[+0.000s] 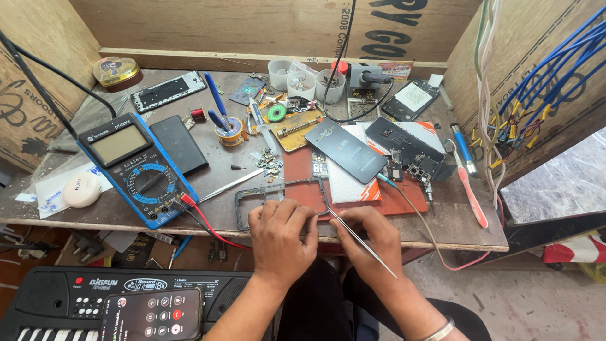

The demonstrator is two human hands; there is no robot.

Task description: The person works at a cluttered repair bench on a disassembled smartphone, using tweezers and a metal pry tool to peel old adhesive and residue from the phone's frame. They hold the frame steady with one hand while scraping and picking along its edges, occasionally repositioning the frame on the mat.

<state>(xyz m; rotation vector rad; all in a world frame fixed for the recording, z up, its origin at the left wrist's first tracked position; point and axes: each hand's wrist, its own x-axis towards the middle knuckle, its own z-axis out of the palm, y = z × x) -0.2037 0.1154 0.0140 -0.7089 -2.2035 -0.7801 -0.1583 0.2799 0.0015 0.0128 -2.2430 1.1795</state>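
Observation:
My left hand (281,237) rests at the bench's front edge, fingers curled on the lower side of a thin dark phone frame (259,192) that lies flat on the table. My right hand (372,233) sits beside it, pinching slim metal tweezers (360,238) whose tip points up-left toward my left fingertips and the frame's lower right corner. Whatever small part sits between the fingertips is hidden.
A blue multimeter (136,167) with red and black leads lies left. A black phone (350,151), opened phone parts, a solder reel (230,132), plastic cups (302,79) and a toothbrush (470,189) crowd the bench. A keyboard (76,297) and a phone (151,314) lie below.

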